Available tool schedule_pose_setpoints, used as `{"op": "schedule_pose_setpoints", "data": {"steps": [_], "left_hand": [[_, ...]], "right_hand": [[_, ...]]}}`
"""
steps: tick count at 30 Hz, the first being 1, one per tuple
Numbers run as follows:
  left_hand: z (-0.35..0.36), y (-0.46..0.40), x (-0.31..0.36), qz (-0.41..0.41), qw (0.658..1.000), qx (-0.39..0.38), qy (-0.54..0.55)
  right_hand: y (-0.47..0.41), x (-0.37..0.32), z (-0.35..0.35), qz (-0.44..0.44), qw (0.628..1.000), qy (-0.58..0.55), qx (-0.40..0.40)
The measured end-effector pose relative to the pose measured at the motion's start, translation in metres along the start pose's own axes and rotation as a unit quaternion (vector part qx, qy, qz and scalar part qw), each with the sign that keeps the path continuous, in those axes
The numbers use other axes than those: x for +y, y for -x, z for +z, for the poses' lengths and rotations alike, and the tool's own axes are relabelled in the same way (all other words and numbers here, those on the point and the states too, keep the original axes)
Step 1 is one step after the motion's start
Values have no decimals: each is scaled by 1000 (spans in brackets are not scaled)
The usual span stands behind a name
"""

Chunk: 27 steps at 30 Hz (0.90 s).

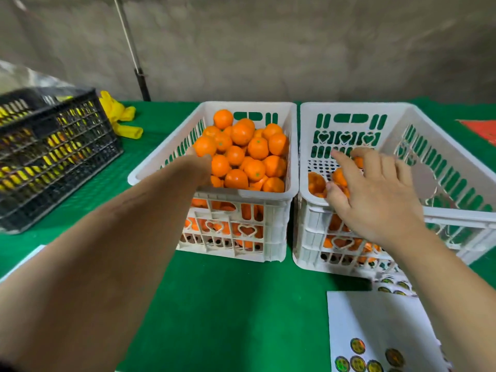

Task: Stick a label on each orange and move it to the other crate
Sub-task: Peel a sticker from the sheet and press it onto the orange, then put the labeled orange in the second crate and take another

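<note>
- The green cloth-covered table [228, 304] carries two white slotted plastic crates side by side, their rims touching or nearly so. The full left crate [161, 167] is heaped with round orange fruit [241, 157]; the nearly bare right crate [456, 210] has only a few oranges [316, 183] on its floor at the near left corner.
- My left arm stretches forward over the near-left rim of the full crate. My left hand [200, 167] has its fingertips against an orange [205, 146] at the heap's left edge; whether the fingers have curled round it I cannot tell, since the hand hides them.
- My right hand [375, 194] hovers palm down over the right crate's near-left corner, fingers spread and relaxed, holding nothing I can see, just above the fruit already there.
- To do this step well, I judge I should take the top edge orange, not one wedged lower, so the heap does not roll.
- The white backing sheet of round shiny stickers [375, 345] lies near my right forearm; I should peel one cleanly and press it flat on smooth skin.
</note>
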<state>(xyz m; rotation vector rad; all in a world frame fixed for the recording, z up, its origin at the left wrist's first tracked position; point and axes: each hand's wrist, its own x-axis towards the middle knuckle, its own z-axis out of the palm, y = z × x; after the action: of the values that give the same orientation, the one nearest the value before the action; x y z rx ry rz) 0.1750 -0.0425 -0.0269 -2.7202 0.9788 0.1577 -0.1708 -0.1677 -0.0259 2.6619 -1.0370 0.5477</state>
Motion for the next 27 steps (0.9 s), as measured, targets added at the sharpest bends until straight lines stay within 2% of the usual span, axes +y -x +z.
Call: {"op": "schedule_pose_setpoints", "data": {"steps": [2,4,7,9,14,16,17,19,21,24,27], "left_hand": [[1,-2,-2,-3,999,-16,-30],[3,-2,-5,-14,1000,-8,-16],[-1,0,-5,-45,993,98,51],[-5,1,-2,-34,987,144,55],[-16,17,-1,-20,985,148,88],[-27,27,-2,3,972,172,162],[-33,32,-1,19,953,190,236],[-42,45,4,52,893,236,380],[-43,69,17,84,835,275,470],[-18,125,47,142,762,316,548],[39,190,85,239,704,353,568]], "right_hand": [[0,0,1,1,1000,-1,-5],[-1,0,2,2,1000,-2,-8],[-1,-1,0,1,1000,-2,-18],[-2,-2,-1,2,1000,-1,-23],[0,-3,-4,5,1000,-5,-27],[0,-4,-4,3,1000,-9,-26],[0,-4,-3,1,1000,-9,-23],[1,-4,-2,-2,1000,-12,-13],[2,-4,-1,-8,1000,-15,0],[2,-3,1,-15,1000,-16,10],[4,-2,3,-25,999,-19,30]]}}
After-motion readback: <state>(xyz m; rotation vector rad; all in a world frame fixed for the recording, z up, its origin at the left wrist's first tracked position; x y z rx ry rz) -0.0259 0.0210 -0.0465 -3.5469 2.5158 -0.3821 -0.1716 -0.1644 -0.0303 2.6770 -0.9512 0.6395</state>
